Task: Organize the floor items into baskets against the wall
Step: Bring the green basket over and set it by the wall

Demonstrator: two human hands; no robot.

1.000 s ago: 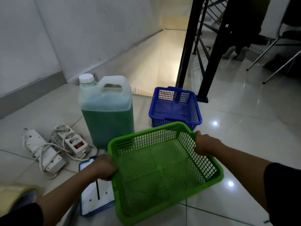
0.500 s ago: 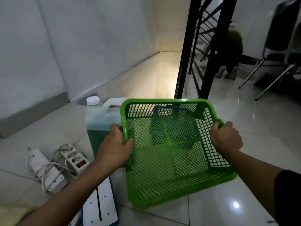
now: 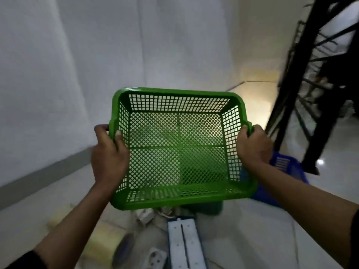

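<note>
Gripping rectangular green plastic mesh basket (image 3: 180,150) by side rims: left hand (image 3: 108,154), right hand (image 3: 254,146); basket tilted.

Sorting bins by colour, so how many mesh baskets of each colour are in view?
Green plastic mesh basket, held up by the left hand and right hand: 1
Blue plastic mesh basket, on the floor: 1
Total: 2

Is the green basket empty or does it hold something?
Empty. Through the green basket mesh only wall and floor show, nothing lying inside. The left hand and right hand grip its sides.
</note>
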